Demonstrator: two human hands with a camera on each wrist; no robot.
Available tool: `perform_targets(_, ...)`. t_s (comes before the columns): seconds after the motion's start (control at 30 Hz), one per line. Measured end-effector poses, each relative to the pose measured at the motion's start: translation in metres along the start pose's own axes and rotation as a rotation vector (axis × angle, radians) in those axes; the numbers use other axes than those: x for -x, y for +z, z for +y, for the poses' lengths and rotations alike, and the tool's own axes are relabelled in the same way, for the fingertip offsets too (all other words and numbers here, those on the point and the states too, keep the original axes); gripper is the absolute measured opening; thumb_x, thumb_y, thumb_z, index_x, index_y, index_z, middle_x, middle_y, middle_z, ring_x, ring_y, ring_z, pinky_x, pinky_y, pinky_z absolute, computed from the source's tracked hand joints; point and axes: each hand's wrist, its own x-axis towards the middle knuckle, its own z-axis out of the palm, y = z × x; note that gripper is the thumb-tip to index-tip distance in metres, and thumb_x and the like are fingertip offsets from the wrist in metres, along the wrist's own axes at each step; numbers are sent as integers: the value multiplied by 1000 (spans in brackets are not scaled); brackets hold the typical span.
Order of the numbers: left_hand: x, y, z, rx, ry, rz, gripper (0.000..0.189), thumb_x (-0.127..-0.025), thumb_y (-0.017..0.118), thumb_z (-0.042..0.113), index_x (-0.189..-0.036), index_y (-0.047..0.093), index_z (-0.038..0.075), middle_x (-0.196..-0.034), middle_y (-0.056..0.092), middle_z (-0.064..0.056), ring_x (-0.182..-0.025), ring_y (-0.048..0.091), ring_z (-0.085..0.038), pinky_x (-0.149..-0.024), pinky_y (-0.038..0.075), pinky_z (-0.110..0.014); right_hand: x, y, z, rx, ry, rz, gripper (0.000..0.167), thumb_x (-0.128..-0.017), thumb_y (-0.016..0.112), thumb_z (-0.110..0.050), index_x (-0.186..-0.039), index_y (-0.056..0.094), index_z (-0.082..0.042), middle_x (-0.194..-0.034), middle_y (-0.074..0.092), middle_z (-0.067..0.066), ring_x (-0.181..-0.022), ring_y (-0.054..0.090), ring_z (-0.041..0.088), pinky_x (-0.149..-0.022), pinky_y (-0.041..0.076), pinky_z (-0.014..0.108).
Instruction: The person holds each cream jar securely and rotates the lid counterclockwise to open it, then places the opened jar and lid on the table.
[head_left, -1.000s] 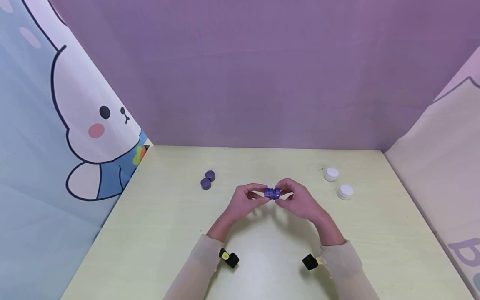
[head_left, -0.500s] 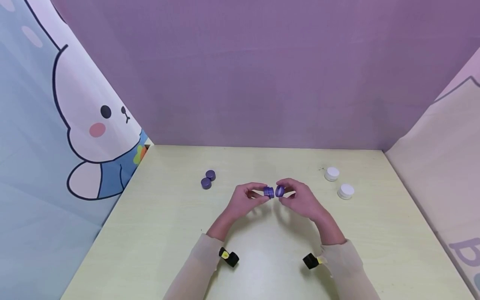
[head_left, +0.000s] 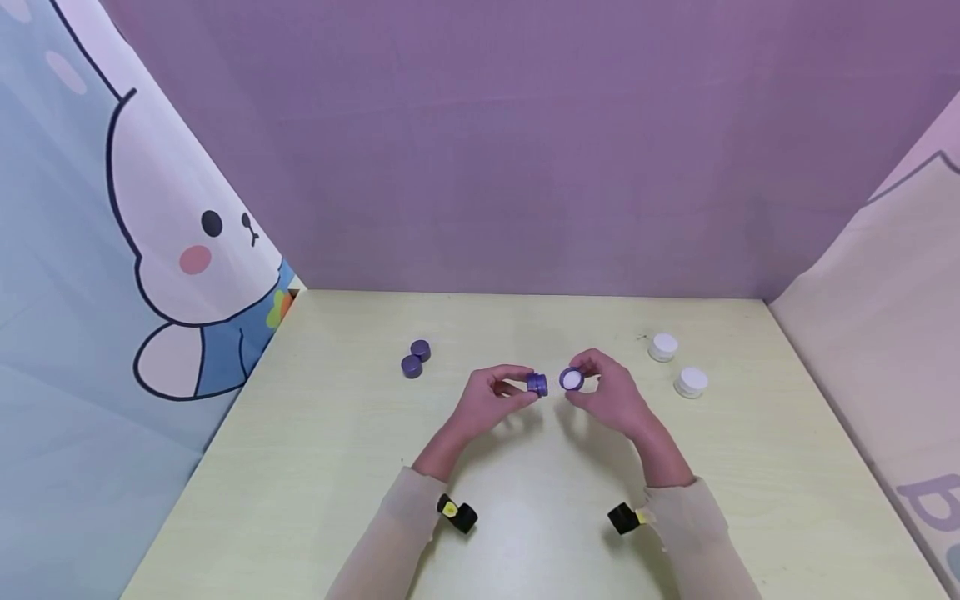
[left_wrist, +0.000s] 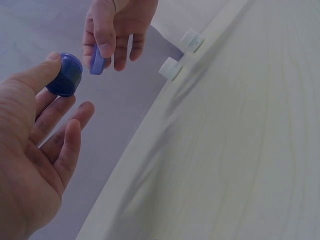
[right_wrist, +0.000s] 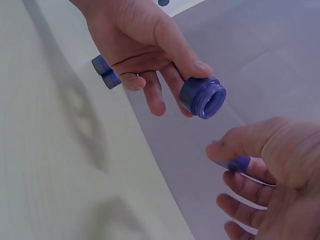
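Between thumb and fingers, my left hand (head_left: 491, 402) pinches a small purple jar (head_left: 537, 384) above the table. The right wrist view shows the jar (right_wrist: 204, 97) uncapped, its threaded mouth facing the right hand. My right hand (head_left: 611, 396) pinches the purple lid (head_left: 572, 379), whose white inner face is turned up toward the head camera. Jar and lid are a short gap apart. In the left wrist view the lid (left_wrist: 97, 60) appears edge-on, beyond the jar (left_wrist: 65, 75).
Two closed purple jars (head_left: 412, 366) stand close together on the pale wooden table (head_left: 337, 500), left of the hands. On the right are two white jars (head_left: 691, 382). A purple cloth wall (head_left: 525, 167) rises behind the table.
The lid has come away from the jar as my right hand drew right. It has since tilted to show its white inside. The left hand and jar have barely moved.
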Motion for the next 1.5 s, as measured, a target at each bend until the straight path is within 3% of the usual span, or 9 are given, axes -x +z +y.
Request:
perform_targets(0.33, 0, 1, 0, -3, -12, -4, 34, -84, 79, 20, -116, 71, 12, -111, 69, -1, -82, 70, -21, -65, 56, -34, 0, -8, 5, 44, 120, 37, 39, -79, 76, -2, -112, 55, -3, -112, 65, 20, -110, 58, 40, -92, 43, 56)
perform_targets(0.63, 1, 1, 0, -17, -46, -3, 35, -83, 79, 23, -116, 71, 16, -112, 68, 0, -83, 69, -21, -65, 55, -35, -1, -12, 13, 84, 209, 55, 41, -79, 77, -5, -114, 56, 0, -115, 60, 21, -113, 53, 40, -94, 43, 52)
perform_targets(0.97, 1, 1, -1, -11, -41, -9, 35, -83, 80, 22, -116, 71, 15, -111, 68, -1, -83, 69, -21, -66, 56, -35, -2, -14, 17, 90, 250, 93, 40, -79, 78, -10, -110, 56, 0, -105, 58, 17, -103, 52, 35, -87, 44, 45)
perform_targets(1.5, 1, 2, 0, -21, -62, -10, 36, -82, 80, 23, -116, 71, 15, -111, 68, -1, -84, 69, -20, -65, 56, -35, -3, -17, 22, 102, 290, 94, 41, -79, 78, -12, -113, 59, 1, -104, 59, 17, -104, 52, 37, -88, 43, 46)
